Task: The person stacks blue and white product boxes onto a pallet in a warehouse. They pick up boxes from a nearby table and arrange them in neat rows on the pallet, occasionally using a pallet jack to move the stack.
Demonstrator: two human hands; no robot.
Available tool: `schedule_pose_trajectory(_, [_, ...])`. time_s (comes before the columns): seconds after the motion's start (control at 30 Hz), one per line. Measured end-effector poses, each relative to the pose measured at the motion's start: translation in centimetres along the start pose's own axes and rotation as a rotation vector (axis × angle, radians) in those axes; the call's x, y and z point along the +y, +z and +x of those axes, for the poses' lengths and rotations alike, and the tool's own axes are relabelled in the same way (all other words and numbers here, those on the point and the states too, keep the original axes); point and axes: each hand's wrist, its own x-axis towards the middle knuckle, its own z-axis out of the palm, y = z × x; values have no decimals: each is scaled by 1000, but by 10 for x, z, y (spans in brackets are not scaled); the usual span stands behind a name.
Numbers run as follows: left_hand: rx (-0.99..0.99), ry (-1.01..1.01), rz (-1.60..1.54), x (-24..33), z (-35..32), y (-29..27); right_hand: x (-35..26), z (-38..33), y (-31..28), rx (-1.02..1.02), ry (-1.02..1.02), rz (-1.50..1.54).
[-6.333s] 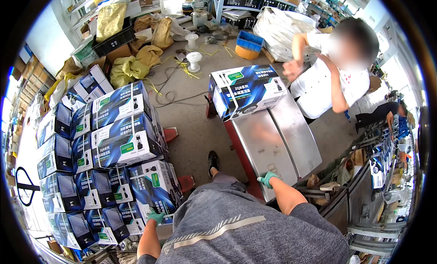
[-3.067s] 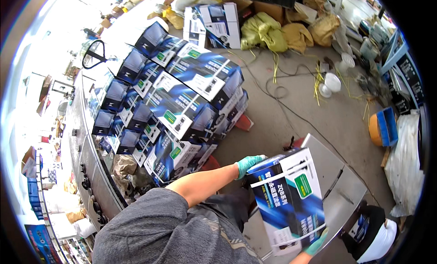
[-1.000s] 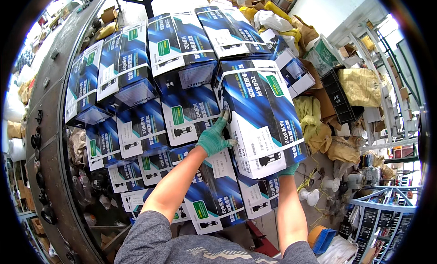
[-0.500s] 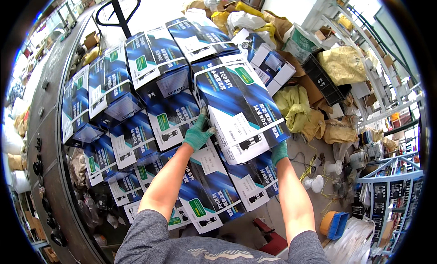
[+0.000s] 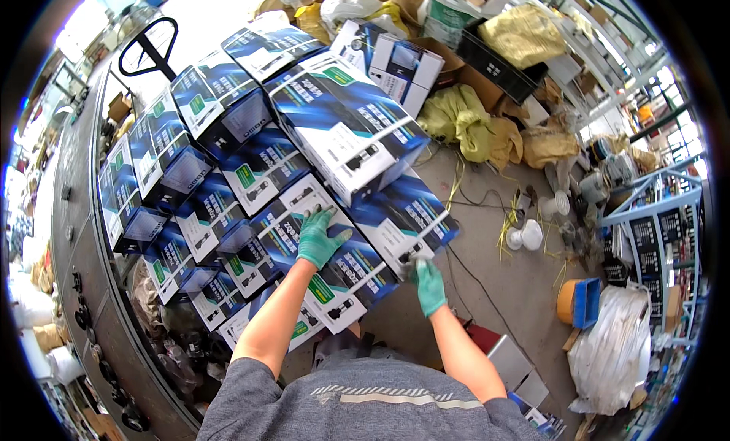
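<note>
My left hand (image 5: 319, 237), in a green glove, lies with spread fingers on a blue and white carton (image 5: 323, 262) in the near part of the stack. My right hand (image 5: 430, 287), gloved the same way, is at the near right corner of another blue and white carton (image 5: 407, 224); its fingers are partly bent and slightly blurred, and nothing shows in them. Beyond both hands, a larger-looking upper carton (image 5: 346, 118) rests tilted across the stack, bound with white straps. Neither hand touches it.
More strapped cartons (image 5: 220, 103) stand in layers to the left, before a black looped handle (image 5: 150, 49). A long dark bench (image 5: 80, 190) runs along the left. Sacks (image 5: 460, 122) and a black crate (image 5: 506, 65) lie far right. Cables (image 5: 475, 277) cross the floor; a blue rack (image 5: 658, 228) stands right.
Both hands have let go of the upper carton, which now sits farther back on the stack. My left hand has come down onto a nearer carton; my right hand has drawn back toward me.
</note>
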Motion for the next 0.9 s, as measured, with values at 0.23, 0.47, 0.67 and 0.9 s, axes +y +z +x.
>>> schedule_pose_trajectory(0.23, [242,-193,119,16,21,63,105,-207,-92,158,425,-33])
schedule_pose_trajectory(0.47, [148,-133,14,-1,15,62,194,-308,-150,407,603,1])
schedule_pose_trajectory(0.67, [-155,171,408,22,-50,48,214,-349,-147,525,543,168])
schedule_pose_trajectory(0.9, [-177,43,529,66,-169,11,189,-386,-156,604,543,-195])
